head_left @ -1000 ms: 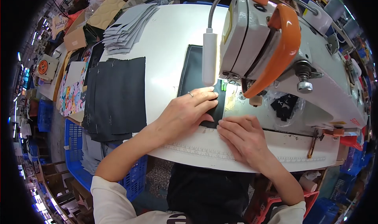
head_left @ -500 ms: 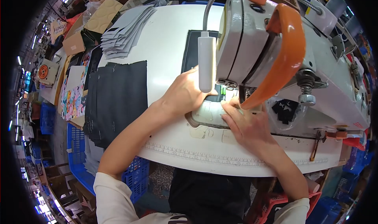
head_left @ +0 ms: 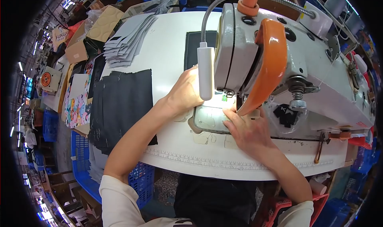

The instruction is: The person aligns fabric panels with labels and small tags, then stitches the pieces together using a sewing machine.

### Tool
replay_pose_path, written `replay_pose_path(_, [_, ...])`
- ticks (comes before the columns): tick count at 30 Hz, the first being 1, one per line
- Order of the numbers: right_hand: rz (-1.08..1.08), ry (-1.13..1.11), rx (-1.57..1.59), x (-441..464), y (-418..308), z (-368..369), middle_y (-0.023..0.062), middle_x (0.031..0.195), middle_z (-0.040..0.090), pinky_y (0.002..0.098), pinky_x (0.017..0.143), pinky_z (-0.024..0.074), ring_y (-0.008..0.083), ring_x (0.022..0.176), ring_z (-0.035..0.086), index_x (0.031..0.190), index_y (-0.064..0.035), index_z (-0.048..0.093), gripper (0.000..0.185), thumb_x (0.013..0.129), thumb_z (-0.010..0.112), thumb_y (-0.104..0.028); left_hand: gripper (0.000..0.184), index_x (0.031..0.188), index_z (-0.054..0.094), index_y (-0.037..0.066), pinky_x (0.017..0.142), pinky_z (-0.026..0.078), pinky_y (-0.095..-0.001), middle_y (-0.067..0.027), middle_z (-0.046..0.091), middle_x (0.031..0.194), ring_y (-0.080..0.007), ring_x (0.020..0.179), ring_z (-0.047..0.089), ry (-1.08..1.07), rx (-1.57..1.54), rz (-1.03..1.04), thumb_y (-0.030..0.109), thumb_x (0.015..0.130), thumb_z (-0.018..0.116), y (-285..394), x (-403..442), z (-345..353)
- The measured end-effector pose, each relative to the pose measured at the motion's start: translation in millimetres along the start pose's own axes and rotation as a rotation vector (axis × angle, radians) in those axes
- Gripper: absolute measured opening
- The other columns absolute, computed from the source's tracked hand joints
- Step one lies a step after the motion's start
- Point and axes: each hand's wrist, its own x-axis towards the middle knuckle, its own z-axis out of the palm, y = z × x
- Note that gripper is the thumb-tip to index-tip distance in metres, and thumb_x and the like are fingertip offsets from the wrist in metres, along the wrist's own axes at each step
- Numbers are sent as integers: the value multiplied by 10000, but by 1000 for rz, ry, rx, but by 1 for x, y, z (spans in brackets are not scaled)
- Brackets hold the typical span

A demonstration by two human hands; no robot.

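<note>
A dark stitched fabric piece (head_left: 193, 47) lies on the white table, partly behind the lamp and the head of the sewing machine (head_left: 235, 51). My left hand (head_left: 186, 89) rests at the fabric's near end, its fingers largely hidden behind the white lamp (head_left: 206, 73). Close to the needle area is my right hand (head_left: 251, 129), with thumb and index finger near the bright metal plate; whether it pinches anything is hidden by the orange guard (head_left: 271, 59).
Stacked black fabric pieces (head_left: 121, 107) lie at the left, with grey sheets (head_left: 127, 39) behind them. A blue basket (head_left: 81, 151) stands below the table edge. Right of the needle is a plastic bag with black pieces (head_left: 285, 115). Small scissors (head_left: 320, 147) lie further right.
The fabric and my left hand have moved away from me, behind the lamp, uncovering the plate by the table's front. My right hand has shifted closer to the needle area.
</note>
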Motion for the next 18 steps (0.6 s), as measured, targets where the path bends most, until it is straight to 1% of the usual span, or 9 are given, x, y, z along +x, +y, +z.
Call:
replay_pose_path(3, [-10,-5,2,-1,-1,-1,52,1065,678,470,920,457,264,945,640,1183,-98,691,300,900,742,-181,145,896,642,-16,793,537,-423,-181,656,928,-348,916,636,33,-161,-164,99,812,670,8,-4,6])
replay_pose_path(4, [-11,-2,1,-1,-1,-2,52,1065,678,470,920,457,264,945,640,1183,-98,691,300,900,742,-181,145,896,642,-16,793,537,-423,-181,656,928,-348,916,636,34,-158,-162,99,812,670,8,-4,5])
replay_pose_path(7, [-13,-20,39,1,-3,-5,49,1064,663,448,900,461,260,960,635,1184,-95,685,299,898,738,-166,210,1004,660,-13,938,503,-447,-200,659,1046,-369,1044,614,-229,33,-258,141,861,658,9,-9,-5])
replay_pose_path(8, [-34,-15,41,2,-3,-7,49,1064,663,448,900,461,260,960,635,1184,-95,685,299,898,738,-166,210,1004,660,-13,938,503,-447,-200,659,1046,-369,1044,614,-211,46,-261,141,861,658,10,-10,-9])
replay_pose_path(11, [-30,-87,36,2,-12,-16,68,1085,645,420,874,469,272,989,631,1177,-92,684,302,887,745,-154,299,1105,677,7,1098,413,-486,-213,641,1212,-363,1230,564,-161,53,-72,212,888,665,16,-6,-16])
replay_pose_path(12, [-51,-82,35,2,-17,-16,68,1085,645,420,874,469,272,989,631,1177,-92,684,302,887,745,-154,299,1105,677,7,1098,413,-486,-213,641,1212,-363,1230,564,-144,67,-73,212,888,665,12,-2,-17])
replay_pose_path(15, [-190,-172,90,4,-38,-12,95,1117,630,409,882,471,297,1026,628,1184,-103,684,315,880,749,-154,408,1222,668,44,1208,262,-555,-220,582,1391,-322,1433,426,-301,289,20,299,904,667,-27,16,-17])
replay_pose_path(16, [-222,-171,87,4,-43,-9,95,1117,630,409,882,471,297,1026,628,1184,-103,684,315,880,749,-154,408,1222,668,44,1208,262,-555,-220,582,1391,-322,1433,426,-276,305,10,299,904,667,-40,21,-14])
replay_pose_path(18, [-245,-194,158,6,-51,5,103,1170,619,441,1001,426,319,1064,626,1257,-153,669,378,887,745,-164,451,1303,662,123,1200,271,-600,-211,543,1470,-301,1481,381,-77,451,82,311,893,696,-69,31,-7])
